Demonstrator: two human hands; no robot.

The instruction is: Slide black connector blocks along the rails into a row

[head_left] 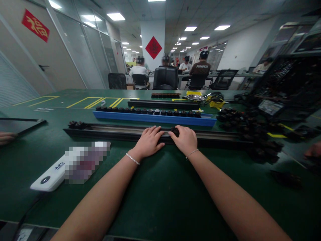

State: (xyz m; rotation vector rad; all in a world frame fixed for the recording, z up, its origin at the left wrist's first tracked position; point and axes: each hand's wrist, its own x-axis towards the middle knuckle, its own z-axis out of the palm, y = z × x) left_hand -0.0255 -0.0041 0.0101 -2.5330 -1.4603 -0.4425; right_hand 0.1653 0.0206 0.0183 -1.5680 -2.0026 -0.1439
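Note:
A long black metal rail lies across the green table in front of me. My left hand rests flat on its near edge with fingers stretched out. Beside it, my right hand curls over the rail and pinches a small black part sitting in the channel. Two more black parts sit at the rail's left end. Behind it lies a blue rail lined with several black parts.
A heap of black parts spreads at the right beside a dark crate. A white device lies at the left. Other people's hands show at both edges. People sit at desks in the background.

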